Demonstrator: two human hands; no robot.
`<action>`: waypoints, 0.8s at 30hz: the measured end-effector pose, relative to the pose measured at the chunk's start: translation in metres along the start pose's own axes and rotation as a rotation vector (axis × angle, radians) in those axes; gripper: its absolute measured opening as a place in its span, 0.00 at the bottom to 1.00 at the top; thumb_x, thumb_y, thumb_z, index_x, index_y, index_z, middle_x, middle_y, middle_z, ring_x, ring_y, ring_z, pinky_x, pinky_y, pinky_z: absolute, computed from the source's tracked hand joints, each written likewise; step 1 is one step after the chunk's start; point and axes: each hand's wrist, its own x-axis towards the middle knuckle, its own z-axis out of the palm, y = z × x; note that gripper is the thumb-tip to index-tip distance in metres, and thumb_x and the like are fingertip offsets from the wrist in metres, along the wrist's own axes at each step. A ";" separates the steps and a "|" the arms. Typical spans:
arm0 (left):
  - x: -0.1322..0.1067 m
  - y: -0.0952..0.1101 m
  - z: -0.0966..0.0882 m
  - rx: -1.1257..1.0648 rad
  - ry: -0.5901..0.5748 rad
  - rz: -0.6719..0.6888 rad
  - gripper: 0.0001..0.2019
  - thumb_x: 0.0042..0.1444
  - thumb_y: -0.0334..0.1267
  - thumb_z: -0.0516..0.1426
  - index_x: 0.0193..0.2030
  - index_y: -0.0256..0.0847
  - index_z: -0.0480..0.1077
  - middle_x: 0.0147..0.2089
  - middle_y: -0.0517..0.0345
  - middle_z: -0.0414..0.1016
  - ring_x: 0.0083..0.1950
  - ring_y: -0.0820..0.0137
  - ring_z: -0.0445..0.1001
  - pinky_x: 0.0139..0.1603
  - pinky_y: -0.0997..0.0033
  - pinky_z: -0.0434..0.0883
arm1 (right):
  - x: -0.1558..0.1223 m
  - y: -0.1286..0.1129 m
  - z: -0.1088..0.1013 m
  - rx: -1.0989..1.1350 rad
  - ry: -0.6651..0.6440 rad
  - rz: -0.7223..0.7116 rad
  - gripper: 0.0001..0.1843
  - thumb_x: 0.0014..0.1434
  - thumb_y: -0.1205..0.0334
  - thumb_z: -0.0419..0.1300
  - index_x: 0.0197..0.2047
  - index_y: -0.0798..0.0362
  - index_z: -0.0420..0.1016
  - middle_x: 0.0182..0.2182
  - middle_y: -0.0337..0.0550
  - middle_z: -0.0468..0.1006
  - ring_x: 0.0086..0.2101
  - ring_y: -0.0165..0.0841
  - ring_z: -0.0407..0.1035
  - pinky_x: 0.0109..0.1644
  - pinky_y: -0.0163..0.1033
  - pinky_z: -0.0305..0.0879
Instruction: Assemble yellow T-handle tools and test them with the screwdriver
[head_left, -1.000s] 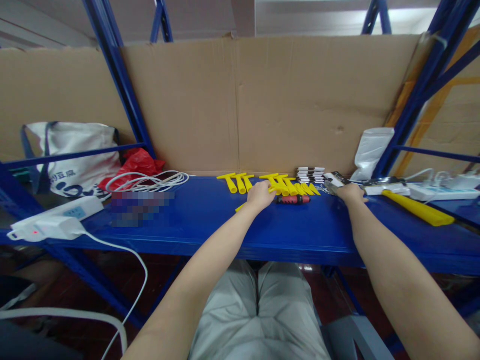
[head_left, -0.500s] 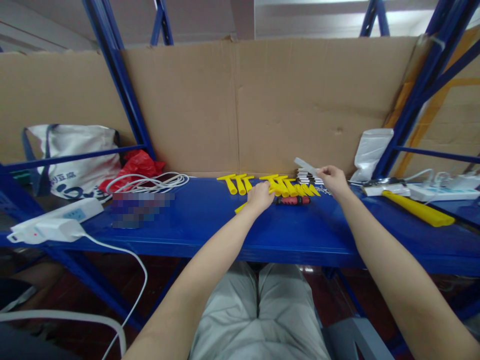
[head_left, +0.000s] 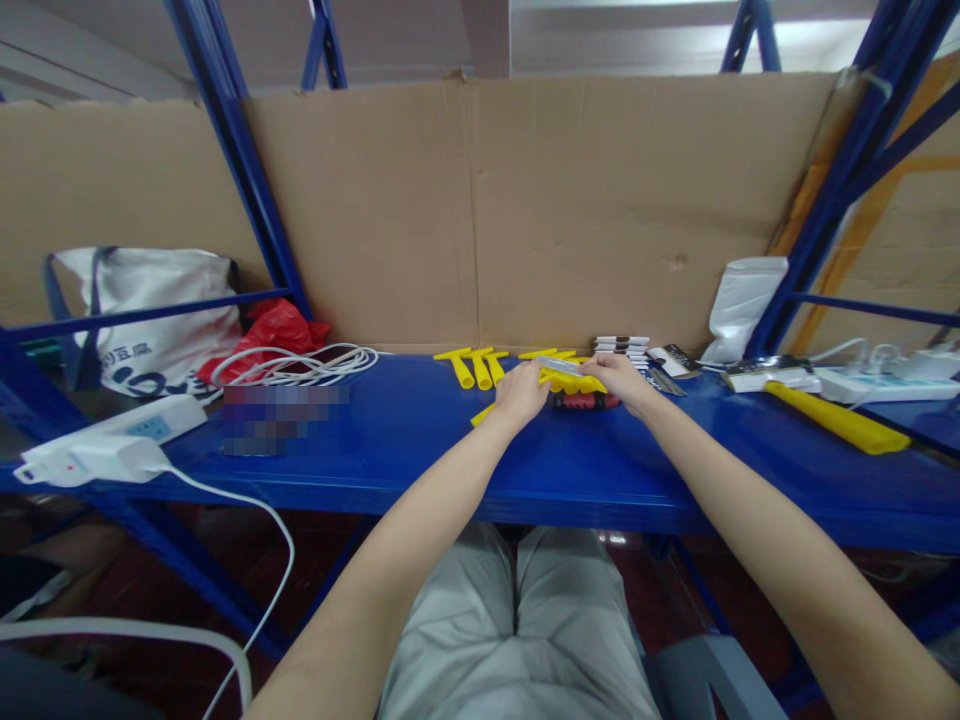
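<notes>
Left hand (head_left: pixel 523 392): fingers closed round a yellow tool (head_left: pixel 482 414), 1 end jutting out beside the wrist. Right hand (head_left: pixel 616 380): fingers pinch a pale flat strip (head_left: pixel 559 366), which spans between the 2 hands over the blue shelf (head_left: pixel 420 440). 3 yellow T-shaped pieces (head_left: pixel 465 367) lie just left of the left hand.

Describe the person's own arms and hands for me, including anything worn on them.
The left arm and right arm are bare as far as they show, with no sleeves in view. The left hand and right hand wear no gloves, and no watch or bracelet shows at either wrist.
</notes>
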 end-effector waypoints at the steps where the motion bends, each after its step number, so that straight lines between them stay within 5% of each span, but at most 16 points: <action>1: 0.000 0.000 -0.001 -0.004 0.003 0.003 0.17 0.58 0.41 0.53 0.54 0.42 0.66 0.53 0.50 0.72 0.55 0.63 0.69 0.53 0.66 0.66 | 0.000 0.000 -0.001 0.005 0.000 0.006 0.11 0.42 0.54 0.59 0.21 0.54 0.68 0.19 0.36 0.68 0.25 0.28 0.59 0.31 0.35 0.55; 11: -0.006 0.001 -0.004 -0.006 -0.008 0.197 0.20 0.60 0.34 0.50 0.60 0.46 0.63 0.54 0.50 0.68 0.55 0.64 0.68 0.55 0.66 0.65 | -0.007 -0.007 0.001 0.047 -0.088 0.083 0.09 0.43 0.59 0.60 0.18 0.54 0.68 0.20 0.37 0.70 0.26 0.29 0.62 0.34 0.35 0.56; 24: -0.006 0.000 -0.003 0.073 -0.031 0.237 0.21 0.62 0.37 0.46 0.62 0.53 0.60 0.49 0.52 0.66 0.53 0.63 0.67 0.51 0.66 0.65 | -0.008 -0.005 0.001 0.062 -0.145 0.088 0.08 0.47 0.59 0.59 0.23 0.55 0.72 0.22 0.37 0.72 0.27 0.28 0.63 0.34 0.34 0.56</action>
